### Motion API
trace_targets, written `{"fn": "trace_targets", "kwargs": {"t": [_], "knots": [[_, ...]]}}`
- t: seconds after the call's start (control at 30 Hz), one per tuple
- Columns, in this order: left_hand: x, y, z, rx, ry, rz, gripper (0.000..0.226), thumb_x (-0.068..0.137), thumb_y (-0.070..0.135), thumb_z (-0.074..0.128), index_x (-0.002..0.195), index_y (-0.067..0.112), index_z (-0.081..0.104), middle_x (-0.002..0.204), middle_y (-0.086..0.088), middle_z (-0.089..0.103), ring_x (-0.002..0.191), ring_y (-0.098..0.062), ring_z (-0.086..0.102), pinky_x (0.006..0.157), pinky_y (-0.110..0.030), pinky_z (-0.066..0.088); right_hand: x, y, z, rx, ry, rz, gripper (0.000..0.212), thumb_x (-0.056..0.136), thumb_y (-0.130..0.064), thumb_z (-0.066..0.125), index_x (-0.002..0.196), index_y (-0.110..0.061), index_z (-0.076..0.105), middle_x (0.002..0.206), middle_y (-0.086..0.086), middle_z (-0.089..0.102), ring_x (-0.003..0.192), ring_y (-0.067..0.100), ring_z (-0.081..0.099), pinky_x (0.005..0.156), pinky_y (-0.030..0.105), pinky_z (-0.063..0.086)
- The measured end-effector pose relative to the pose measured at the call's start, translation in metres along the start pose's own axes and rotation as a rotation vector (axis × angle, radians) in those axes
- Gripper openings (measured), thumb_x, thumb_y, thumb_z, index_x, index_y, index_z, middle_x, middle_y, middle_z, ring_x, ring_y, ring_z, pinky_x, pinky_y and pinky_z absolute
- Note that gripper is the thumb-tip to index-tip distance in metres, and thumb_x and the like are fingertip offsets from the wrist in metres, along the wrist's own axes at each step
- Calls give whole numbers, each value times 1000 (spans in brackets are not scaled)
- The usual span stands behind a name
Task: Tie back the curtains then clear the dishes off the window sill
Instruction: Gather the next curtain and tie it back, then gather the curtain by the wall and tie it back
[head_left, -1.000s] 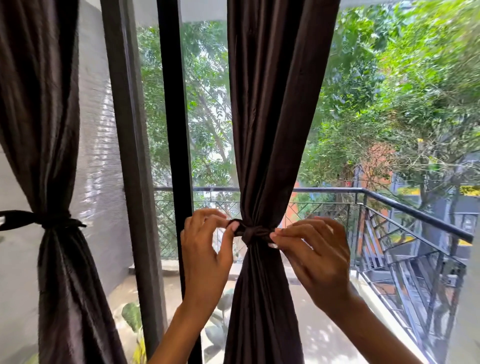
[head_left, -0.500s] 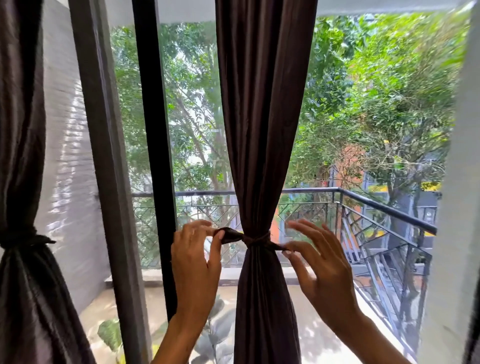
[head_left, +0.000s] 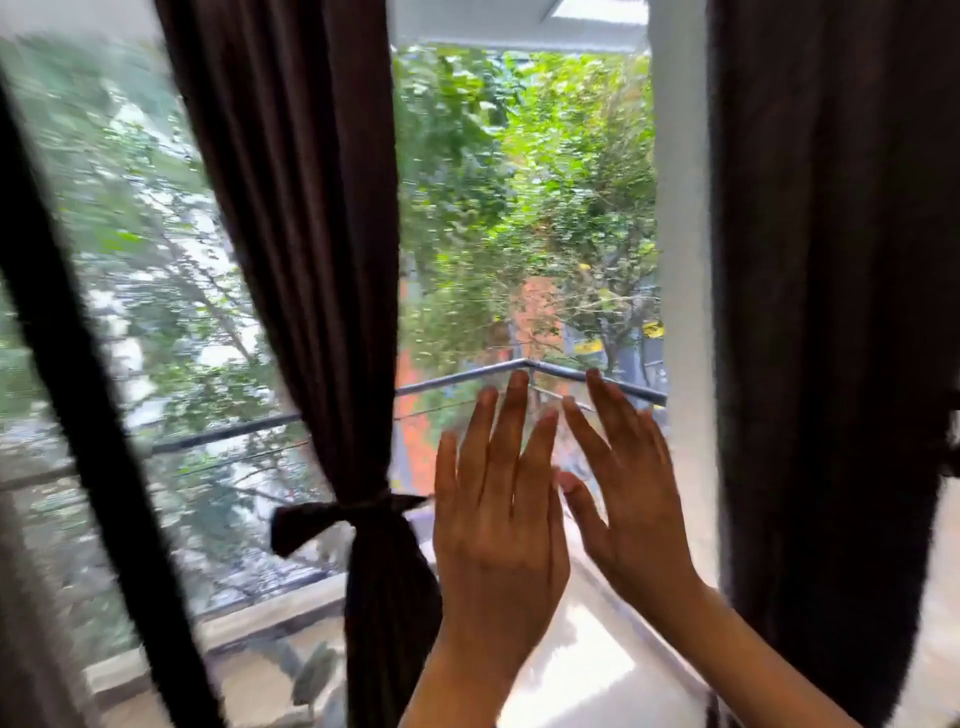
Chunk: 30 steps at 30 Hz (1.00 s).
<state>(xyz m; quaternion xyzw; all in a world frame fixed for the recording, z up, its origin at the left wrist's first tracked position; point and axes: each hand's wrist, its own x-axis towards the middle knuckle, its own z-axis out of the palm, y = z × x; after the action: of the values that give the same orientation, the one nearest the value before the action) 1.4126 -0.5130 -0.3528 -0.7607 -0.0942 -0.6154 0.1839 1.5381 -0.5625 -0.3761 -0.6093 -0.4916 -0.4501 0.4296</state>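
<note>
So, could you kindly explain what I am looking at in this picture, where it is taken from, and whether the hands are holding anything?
There is no machine here. A person wears a camera on the head, so the one picture looks forward and down, as that person sees it.

The left hand and right hand are raised with straight fingers and hold nothing.

To their left hangs a dark curtain, gathered by a tie knotted round it. On the far right hangs another dark curtain; whether that one is tied I cannot tell.

Through the glass you see a balcony railing and trees. The picture is blurred, and no dishes or sill show.
</note>
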Motion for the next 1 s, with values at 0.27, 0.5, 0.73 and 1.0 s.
{"fn": "trace_targets", "kwargs": {"t": [0.27,0.5,0.73,1.0], "knots": [[30,122,86,-206,-38,-53,36,94,16,41,128,10,49,145,-16,41,137,-28,31,116,-40,15,-15,131,-119,-204,25,114,52,99,-42,34,142,-13,37,154,9,26,143,20,24,116,46,19],[91,232,152,-236,27,-114,38,91,20,45,123,3,58,143,-18,43,135,-30,32,114,-40,18,1,274,-236,-263,11,90,52,99,-42,37,140,-9,41,154,7,30,143,19,26,114,44,28],[221,239,167,-123,252,-30,40,92,25,49,124,3,57,145,-14,43,139,-26,31,116,-37,21,124,359,-280,-141,212,-39,52,96,-43,38,131,-7,51,147,6,40,135,19,38,108,44,38],[399,204,143,19,326,-33,30,89,24,60,111,4,64,131,-14,57,123,-33,50,104,-39,38,326,343,-276,124,436,-8,43,96,-42,45,121,-10,58,129,6,58,121,23,51,92,24,36]]}}
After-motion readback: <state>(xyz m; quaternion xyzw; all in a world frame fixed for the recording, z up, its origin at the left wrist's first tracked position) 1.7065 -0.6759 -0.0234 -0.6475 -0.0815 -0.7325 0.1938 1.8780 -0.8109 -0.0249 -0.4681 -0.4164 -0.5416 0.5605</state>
